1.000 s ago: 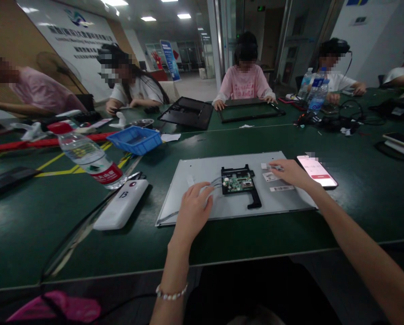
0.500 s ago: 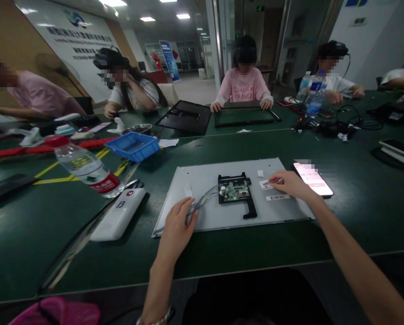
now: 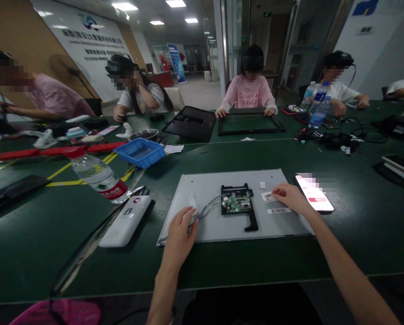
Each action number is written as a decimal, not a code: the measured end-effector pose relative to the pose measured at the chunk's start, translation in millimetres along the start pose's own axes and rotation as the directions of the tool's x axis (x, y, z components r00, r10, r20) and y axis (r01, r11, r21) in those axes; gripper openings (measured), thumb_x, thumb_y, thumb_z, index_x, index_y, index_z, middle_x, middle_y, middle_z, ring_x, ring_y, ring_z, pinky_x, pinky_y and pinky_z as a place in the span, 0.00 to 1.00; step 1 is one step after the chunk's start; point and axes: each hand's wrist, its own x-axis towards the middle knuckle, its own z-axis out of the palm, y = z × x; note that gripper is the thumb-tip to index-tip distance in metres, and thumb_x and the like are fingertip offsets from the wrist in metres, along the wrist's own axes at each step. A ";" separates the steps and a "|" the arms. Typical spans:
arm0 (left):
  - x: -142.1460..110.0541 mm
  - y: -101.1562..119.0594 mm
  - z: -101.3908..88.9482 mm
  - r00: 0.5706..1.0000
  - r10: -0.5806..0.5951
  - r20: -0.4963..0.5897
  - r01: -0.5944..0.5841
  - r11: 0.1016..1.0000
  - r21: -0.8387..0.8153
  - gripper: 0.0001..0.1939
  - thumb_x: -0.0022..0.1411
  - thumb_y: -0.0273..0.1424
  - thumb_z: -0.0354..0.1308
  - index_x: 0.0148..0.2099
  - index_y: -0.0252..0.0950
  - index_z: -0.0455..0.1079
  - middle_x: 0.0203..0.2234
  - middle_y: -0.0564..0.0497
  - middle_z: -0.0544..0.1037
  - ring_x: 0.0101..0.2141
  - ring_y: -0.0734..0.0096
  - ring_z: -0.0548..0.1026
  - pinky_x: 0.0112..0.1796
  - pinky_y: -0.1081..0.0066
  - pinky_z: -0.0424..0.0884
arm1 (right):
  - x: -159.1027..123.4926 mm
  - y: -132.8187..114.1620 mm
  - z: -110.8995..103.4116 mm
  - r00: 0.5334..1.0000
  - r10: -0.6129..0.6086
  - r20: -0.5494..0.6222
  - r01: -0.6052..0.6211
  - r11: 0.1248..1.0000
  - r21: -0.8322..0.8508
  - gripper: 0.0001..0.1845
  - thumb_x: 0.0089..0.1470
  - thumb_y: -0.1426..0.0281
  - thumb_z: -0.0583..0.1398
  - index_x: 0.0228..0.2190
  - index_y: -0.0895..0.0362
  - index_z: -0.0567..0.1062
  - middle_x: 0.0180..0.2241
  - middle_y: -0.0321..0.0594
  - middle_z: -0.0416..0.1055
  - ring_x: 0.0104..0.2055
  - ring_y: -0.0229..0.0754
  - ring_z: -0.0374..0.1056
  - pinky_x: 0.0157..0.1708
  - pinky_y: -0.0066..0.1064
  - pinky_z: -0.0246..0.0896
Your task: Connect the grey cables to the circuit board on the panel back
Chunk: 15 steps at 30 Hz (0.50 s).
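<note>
A pale grey flat display panel (image 3: 208,180) lies on the green table, with a green circuit board (image 3: 237,203) in a black bracket (image 3: 252,221) at its middle. Grey cables (image 3: 207,208) run leftward from the board. My left hand (image 3: 181,230) rests over the panel's left part, fingers apart, the cables passing by its thumb and forefinger. On the panel's right side, my right hand (image 3: 292,198) has thumb and fingertips together at the edge of a small white printed label (image 3: 267,197). Just below lies a barcode sticker (image 3: 279,211).
A lit phone (image 3: 315,194) lies right of the panel. To the left are a white power bank (image 3: 126,221), a tilted water bottle (image 3: 98,176) and a blue tray (image 3: 141,153). Across the table, a person holds a black frame (image 3: 252,132) beside a black back cover (image 3: 190,123).
The view has tilted up slightly, so everything sits lower and a little further right in the picture. Both hands stay at nearly the same places on the panel.
</note>
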 end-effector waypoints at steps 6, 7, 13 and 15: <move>-0.7 3.1 -1.6 0.998 -0.042 -0.053 0.041 0.999 -0.006 0.15 0.66 0.31 0.50 0.55 0.40 0.62 0.52 0.43 0.68 0.53 0.57 0.67 0.54 0.52 0.63 | -0.7 2.5 -0.3 0.997 0.008 -0.078 -0.011 0.999 -0.050 0.10 0.54 0.67 0.57 0.37 0.54 0.76 0.39 0.42 0.72 0.33 0.41 0.70 0.37 0.35 0.66; 0.1 4.8 -2.6 0.997 -0.052 -0.057 0.052 0.999 -0.005 0.16 0.66 0.31 0.50 0.55 0.40 0.62 0.53 0.43 0.67 0.54 0.57 0.66 0.54 0.52 0.63 | -0.7 2.6 -0.4 0.996 0.000 -0.090 -0.005 0.998 -0.055 0.11 0.54 0.66 0.57 0.38 0.54 0.76 0.40 0.42 0.71 0.34 0.41 0.70 0.37 0.35 0.66; 37.7 40.9 -11.4 0.999 -0.025 -0.044 0.020 0.993 -0.114 0.18 0.66 0.30 0.50 0.57 0.39 0.60 0.54 0.43 0.65 0.56 0.60 0.63 0.57 0.55 0.60 | 11.1 -9.4 0.1 0.989 -0.128 -0.072 0.118 0.985 -0.129 0.16 0.56 0.67 0.56 0.46 0.53 0.73 0.50 0.43 0.69 0.50 0.46 0.66 0.50 0.41 0.62; 64.4 58.8 -8.3 0.999 0.004 -0.040 -0.010 0.985 -0.172 0.18 0.66 0.30 0.49 0.58 0.40 0.59 0.54 0.44 0.65 0.56 0.61 0.64 0.57 0.56 0.60 | 19.1 -14.6 3.1 0.986 -0.165 -0.013 0.161 0.973 -0.166 0.17 0.55 0.68 0.57 0.47 0.53 0.73 0.50 0.44 0.69 0.52 0.47 0.65 0.51 0.42 0.61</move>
